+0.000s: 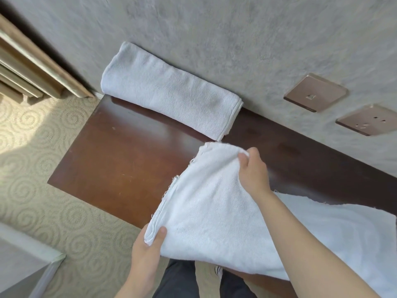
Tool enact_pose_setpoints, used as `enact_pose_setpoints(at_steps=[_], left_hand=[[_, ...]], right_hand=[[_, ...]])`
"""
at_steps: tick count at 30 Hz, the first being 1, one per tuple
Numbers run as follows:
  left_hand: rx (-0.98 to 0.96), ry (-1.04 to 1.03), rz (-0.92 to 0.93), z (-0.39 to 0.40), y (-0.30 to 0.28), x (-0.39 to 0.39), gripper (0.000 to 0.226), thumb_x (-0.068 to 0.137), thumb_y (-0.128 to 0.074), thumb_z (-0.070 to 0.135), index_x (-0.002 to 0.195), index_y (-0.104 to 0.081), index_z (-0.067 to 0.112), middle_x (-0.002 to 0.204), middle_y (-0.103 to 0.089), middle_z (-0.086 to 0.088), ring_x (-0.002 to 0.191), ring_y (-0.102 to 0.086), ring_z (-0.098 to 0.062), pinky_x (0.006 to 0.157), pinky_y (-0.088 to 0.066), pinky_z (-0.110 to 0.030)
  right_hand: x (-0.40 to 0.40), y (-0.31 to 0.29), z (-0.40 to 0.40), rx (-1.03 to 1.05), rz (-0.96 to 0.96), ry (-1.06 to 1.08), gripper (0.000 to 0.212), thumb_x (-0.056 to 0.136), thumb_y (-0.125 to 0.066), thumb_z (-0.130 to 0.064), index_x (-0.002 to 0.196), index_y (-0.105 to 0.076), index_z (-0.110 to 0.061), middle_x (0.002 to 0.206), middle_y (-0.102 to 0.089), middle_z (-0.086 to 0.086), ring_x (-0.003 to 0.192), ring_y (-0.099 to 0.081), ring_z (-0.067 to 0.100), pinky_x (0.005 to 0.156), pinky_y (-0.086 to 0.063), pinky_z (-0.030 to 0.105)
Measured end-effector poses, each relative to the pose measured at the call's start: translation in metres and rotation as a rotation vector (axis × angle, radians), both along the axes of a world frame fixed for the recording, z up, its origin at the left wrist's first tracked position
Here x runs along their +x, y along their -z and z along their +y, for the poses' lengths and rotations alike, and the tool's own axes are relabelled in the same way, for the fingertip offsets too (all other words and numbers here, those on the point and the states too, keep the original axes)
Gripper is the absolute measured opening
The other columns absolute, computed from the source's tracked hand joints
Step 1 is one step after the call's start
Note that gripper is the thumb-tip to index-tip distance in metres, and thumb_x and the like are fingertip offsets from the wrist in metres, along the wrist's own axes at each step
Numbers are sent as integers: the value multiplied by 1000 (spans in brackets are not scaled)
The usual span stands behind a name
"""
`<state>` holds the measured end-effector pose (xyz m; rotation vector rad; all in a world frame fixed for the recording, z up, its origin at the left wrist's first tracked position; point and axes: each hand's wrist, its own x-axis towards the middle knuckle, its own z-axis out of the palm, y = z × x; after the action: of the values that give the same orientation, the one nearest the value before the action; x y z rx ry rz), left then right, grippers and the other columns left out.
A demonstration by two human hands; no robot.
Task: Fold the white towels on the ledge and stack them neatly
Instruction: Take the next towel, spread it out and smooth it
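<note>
Both hands hold one white towel over the near edge of the surface. At 7 o'clock the left hand pinches the towel's near corner, thumb on top and fingers hidden beneath the layered hem. Toward the centre the right hand grips the far corner, thumb and fingers curled round a bunched fold (the cloth wraps over the thumb tip). Between the two hands the doubled edge runs taut, frayed threads showing along it. From there the towel spreads toward 4 o'clock, lying partly on the dark wood and partly hanging off its front.

At 11 o'clock a folded towel lies against the wall, its near corner just beside the held one, though I cannot tell whether they touch. Two bronze wall plates sit at 2 o'clock. Patterned carpet fills the left side.
</note>
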<state>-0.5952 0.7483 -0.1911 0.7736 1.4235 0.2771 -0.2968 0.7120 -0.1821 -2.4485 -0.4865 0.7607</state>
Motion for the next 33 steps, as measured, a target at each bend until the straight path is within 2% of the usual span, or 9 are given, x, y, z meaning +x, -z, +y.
enact_pose_setpoints(at_steps=[4, 7, 12, 16, 19, 22, 26, 30, 33], left_hand=[[21, 46, 19, 4, 1, 4, 21, 93, -70, 19, 108, -67, 33, 107, -74, 8, 103, -67, -11, 80, -51, -29], [33, 77, 50, 6, 6, 3, 22, 93, -70, 19, 108, -69, 34, 105, -75, 13, 105, -68, -13, 90, -52, -36], [46, 41, 39, 4, 5, 2, 21, 94, -68, 19, 111, -69, 32, 106, -75, 12, 105, -67, -10, 85, -51, -30], [28, -11, 54, 5, 5, 0, 22, 96, -66, 18, 114, -68, 32, 111, -74, 10, 109, -67, -13, 95, -51, -36], [52, 9, 75, 11, 5, 1, 21, 97, -66, 17, 108, -68, 35, 105, -75, 13, 107, -67, -12, 96, -51, -37], [95, 78, 75, 16, 2, 0, 18, 96, -66, 19, 107, -69, 34, 104, -74, 13, 104, -68, -12, 92, -52, -35], [113, 97, 94, 19, 1, -1, 19, 97, -65, 20, 110, -69, 33, 105, -74, 12, 101, -68, -8, 89, -52, -32], [223, 253, 192, 23, 0, -1, 9, 96, -66, 25, 102, -68, 32, 95, -73, 11, 95, -68, -13, 84, -56, -38], [368, 409, 333, 35, -7, 9, 13, 93, -68, 28, 106, -63, 30, 97, -67, 14, 95, -63, -9, 71, -48, -25]], right_hand=[[-2, 11, 5, -24, 63, -31, 32, 102, -51, -36, 118, -54, -8, 110, -61, 4, 108, -57, 27, 80, -36, 30], [-9, 12, 18, -33, 99, -77, 44, 93, -60, -52, 116, -57, -15, 110, -61, -2, 104, -56, 19, 85, -41, 32], [-8, 10, 39, 11, 121, -195, 23, 95, -61, -39, 106, -58, -20, 101, -64, -4, 96, -58, 19, 76, -38, 30], [-18, -4, 46, 178, -124, -385, 20, 102, -54, -36, 115, -55, -20, 89, -56, -14, 82, -52, 10, 66, -39, 20], [-28, 3, 52, 161, -403, -511, 26, 100, -56, -34, 119, -58, -16, 97, -58, 2, 84, -57, 23, 70, -49, 38], [-32, 17, 54, -134, -473, -590, 46, 95, -63, -39, 135, -52, -19, 110, -54, 8, 99, -55, 30, 86, -42, 41], [-35, 19, 25, -131, -543, -519, 74, 85, -73, -42, 146, -42, -13, 135, -51, 13, 126, -48, 33, 105, -34, 49], [-41, 14, -35, -203, -506, -417, 65, 97, -55, -45, 150, -38, -11, 155, -37, 17, 145, -31, 36, 118, -22, 56], [-42, 13, -82, -357, -468, -265, 64, 103, -29, -53, 153, -33, -14, 160, -31, 15, 149, -24, 36, 119, -18, 58]])
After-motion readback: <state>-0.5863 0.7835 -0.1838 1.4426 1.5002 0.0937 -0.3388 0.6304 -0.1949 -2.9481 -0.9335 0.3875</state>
